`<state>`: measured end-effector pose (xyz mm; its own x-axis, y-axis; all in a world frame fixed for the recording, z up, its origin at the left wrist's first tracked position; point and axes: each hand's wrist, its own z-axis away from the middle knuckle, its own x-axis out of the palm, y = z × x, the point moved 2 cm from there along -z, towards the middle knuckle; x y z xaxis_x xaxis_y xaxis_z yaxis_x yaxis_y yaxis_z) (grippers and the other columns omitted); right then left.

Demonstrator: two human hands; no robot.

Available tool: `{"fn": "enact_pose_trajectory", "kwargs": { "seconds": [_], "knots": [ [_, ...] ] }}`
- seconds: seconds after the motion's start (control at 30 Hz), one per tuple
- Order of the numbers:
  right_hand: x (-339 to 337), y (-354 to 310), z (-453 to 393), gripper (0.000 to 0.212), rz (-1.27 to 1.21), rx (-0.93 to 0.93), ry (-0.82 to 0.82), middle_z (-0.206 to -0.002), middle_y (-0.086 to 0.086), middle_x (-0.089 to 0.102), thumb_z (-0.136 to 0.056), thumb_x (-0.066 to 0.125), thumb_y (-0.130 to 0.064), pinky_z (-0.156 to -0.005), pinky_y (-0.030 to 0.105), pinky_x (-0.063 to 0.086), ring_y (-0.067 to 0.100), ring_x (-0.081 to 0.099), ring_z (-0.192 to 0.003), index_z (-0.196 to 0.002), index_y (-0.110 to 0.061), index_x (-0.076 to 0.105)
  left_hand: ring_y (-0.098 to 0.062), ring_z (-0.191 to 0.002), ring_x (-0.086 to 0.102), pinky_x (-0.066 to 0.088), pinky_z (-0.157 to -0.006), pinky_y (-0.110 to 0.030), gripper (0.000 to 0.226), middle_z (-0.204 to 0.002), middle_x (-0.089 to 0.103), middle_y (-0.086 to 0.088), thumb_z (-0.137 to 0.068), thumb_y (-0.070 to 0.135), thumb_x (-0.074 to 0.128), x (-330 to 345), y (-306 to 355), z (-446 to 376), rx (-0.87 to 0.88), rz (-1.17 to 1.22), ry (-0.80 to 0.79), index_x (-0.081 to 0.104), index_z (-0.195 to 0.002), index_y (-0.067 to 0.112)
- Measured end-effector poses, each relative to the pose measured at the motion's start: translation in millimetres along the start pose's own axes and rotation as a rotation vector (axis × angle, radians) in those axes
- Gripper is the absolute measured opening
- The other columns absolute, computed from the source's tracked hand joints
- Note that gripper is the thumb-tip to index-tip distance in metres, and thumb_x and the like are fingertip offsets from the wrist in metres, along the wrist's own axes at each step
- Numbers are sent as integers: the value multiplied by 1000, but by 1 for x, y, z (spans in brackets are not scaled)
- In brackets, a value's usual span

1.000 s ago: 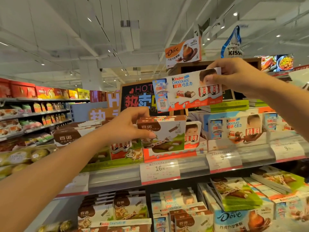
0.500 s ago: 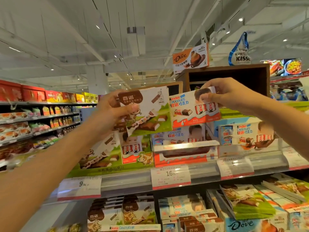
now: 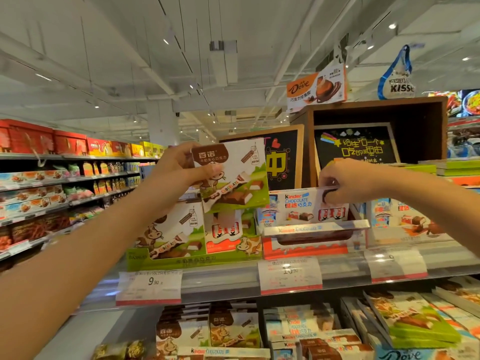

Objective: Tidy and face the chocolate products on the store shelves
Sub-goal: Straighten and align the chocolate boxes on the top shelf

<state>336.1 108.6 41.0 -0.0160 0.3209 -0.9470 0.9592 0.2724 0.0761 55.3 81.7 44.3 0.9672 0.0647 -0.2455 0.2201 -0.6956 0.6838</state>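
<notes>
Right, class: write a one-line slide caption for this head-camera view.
Left hand holds a cow-print chocolate box aloft while right hand sets a Kinder Chocolate box into its shelf tray.

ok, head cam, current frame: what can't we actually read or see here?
- Middle price tag: digits smeared by motion blur and glare.
- Right price tag: washed out by glare.
- Kinder box: its right end is covered by the right hand.
- Green cow box: the left hand hides its left edge.
- Dove box: cut off by the bottom edge.
</notes>
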Motion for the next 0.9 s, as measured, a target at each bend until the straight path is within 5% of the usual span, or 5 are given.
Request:
{"fn": "enact_pose_trajectory", "kwargs": {
  "seconds": [0.1, 0.23, 0.47, 0.6, 0.9],
  "knots": [
    [-1, -14, -2, 42, -27, -87, 23, -122, -1, 55, -85, 64, -26, -88, 26, 45, 15, 53, -106, -124, -21, 50, -16, -83, 68, 55, -73, -28, 26, -86, 69, 0, -69, 12, 73, 1, -5, -6, -35, -19, -5, 62, -91, 19],
    [-15, -55, -1, 86, -790, -299, 49, -140, -7, 42, -72, 69, -39, -100, 28, 36, 12, 43, -127, -145, -28, 25, -9, -76, 70, 53, -62, -18, 30, -87, 71, -1, -76, 8, 70, 3, -8, -10, -31, -101, -97, 62, -105, 15],
    [-12, -93, -28, 36, -789, -410, 237, -107, -3, 61, -86, 64, -11, -81, 21, 49, 6, 58, -96, -121, -15, 59, -5, -82, 66, 52, -69, -17, 36, -97, 66, 7, -77, 31, 71, -9, -13, -8, -29, -521, -259, 56, -109, 23],
    [-6, -94, -28, 33, -808, -371, 270, -112, -4, 58, -88, 62, -12, -79, 16, 46, 10, 55, -101, -120, -14, 59, -1, -97, 56, 47, -86, -21, 62, -106, 59, 11, -59, 50, 75, -27, -18, 9, -37, -704, -343, 55, -109, 21],
    [-12, -98, -28, 25, -876, -453, 118, -112, 1, 62, -88, 61, -12, -88, 28, 50, 12, 60, -102, -112, -20, 60, 5, -80, 61, 46, -59, -9, 43, -103, 56, 14, -68, 37, 80, -54, -15, 19, -122, -758, -468, 52, -99, 27]
  ]
}}
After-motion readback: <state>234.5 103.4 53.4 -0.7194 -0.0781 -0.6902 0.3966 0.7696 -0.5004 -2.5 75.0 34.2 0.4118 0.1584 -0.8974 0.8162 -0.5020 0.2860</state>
